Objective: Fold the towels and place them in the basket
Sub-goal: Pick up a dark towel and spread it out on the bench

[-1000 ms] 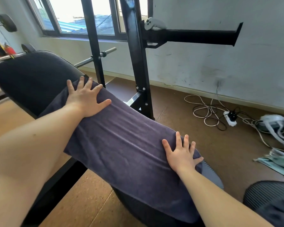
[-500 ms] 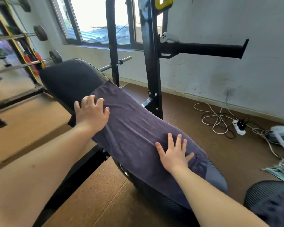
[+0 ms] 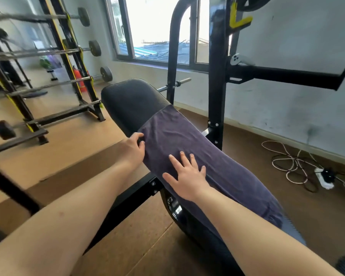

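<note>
Towel (image 3: 223,168) on bench (image 3: 130,100), left hand (image 3: 132,149) pinching its edge, right hand (image 3: 187,181) pressing flat

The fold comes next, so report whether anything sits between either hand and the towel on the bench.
Nothing visible does. The right hand lies flat on the towel; the left hand pinches its left edge on the bench pad. The basket is out of view, so that path cannot be judged.
</note>
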